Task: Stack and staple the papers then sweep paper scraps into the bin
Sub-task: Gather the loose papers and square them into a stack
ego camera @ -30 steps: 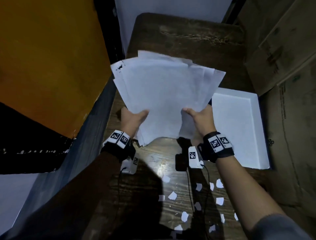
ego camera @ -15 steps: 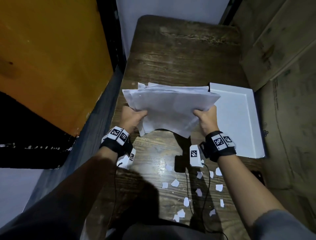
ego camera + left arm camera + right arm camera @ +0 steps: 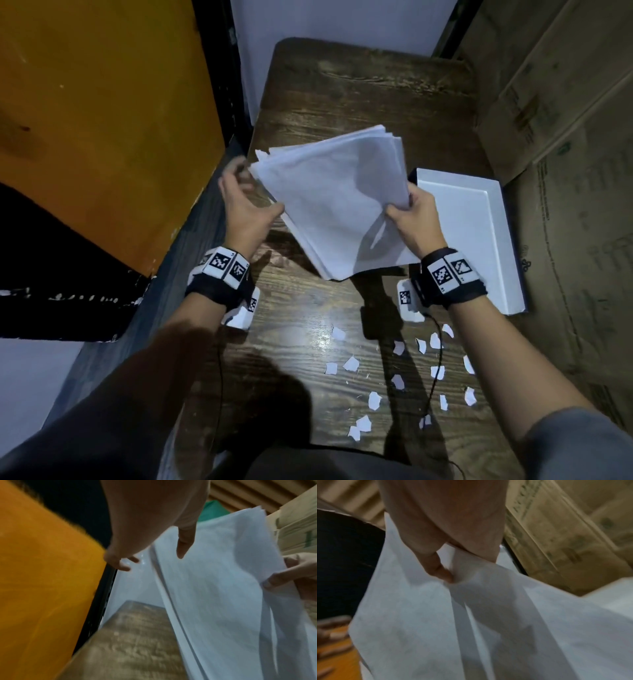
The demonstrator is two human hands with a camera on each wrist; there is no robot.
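A stack of white papers (image 3: 329,202) hangs tilted above the wooden table (image 3: 359,102), its edges roughly aligned. My right hand (image 3: 411,216) pinches the stack's right edge, thumb on top; the right wrist view shows the thumb and fingers of my right hand (image 3: 445,540) squeezing the papers (image 3: 471,628). My left hand (image 3: 245,202) is open at the stack's left edge, fingers spread and off the paper. In the left wrist view the left hand (image 3: 145,534) hovers with only the thumb close to the papers (image 3: 223,588). Several white paper scraps (image 3: 397,377) lie on the near part of the table.
A shallow white tray (image 3: 479,219) lies on the table's right side, under my right hand. A small dark object (image 3: 368,317) lies near the scraps, too dim to identify. An orange panel (image 3: 102,120) stands to the left and cardboard boxes (image 3: 565,171) to the right.
Both hands held the fanned papers before. The left hand has let go and opened, and the stack, now squared up, has turned and tilted in the right hand.
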